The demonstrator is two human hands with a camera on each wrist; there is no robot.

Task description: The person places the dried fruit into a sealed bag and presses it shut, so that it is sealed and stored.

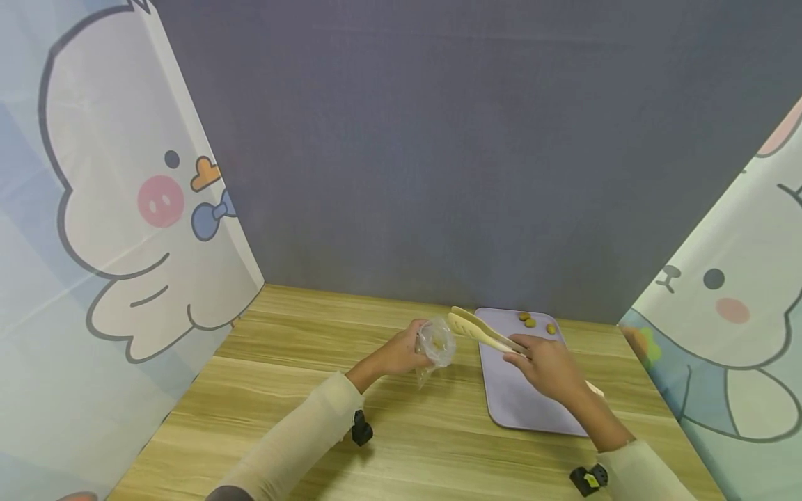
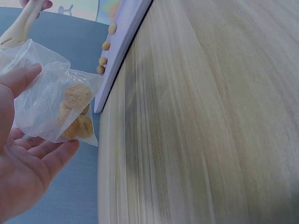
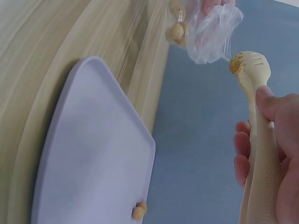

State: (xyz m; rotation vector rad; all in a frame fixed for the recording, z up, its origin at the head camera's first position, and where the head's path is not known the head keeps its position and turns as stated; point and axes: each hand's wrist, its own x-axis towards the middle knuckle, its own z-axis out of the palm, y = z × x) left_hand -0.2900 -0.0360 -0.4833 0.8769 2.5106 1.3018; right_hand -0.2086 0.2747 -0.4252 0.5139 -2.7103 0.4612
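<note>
My left hand [image 1: 399, 350] holds a clear plastic bag [image 1: 436, 341], thumb on one side and fingers on the other. Inside the bag, several wrinkled brown walnuts [image 2: 77, 112] lie at the bottom. My right hand [image 1: 553, 371] grips cream-coloured tongs [image 1: 481, 330], whose heads stand just right of the bag's mouth. Between those heads a walnut [image 3: 235, 64] is pinched, best seen in the right wrist view. A few more walnuts [image 1: 530, 323] sit at the far edge of a pale purple tray [image 1: 520, 396] beneath my right hand.
The wooden table [image 1: 301, 390] ends at a dark grey partition [image 1: 401, 160]. Cartoon-printed panels [image 1: 125, 209] flank it on both sides. Small black devices [image 1: 361, 429] hang under both wrists.
</note>
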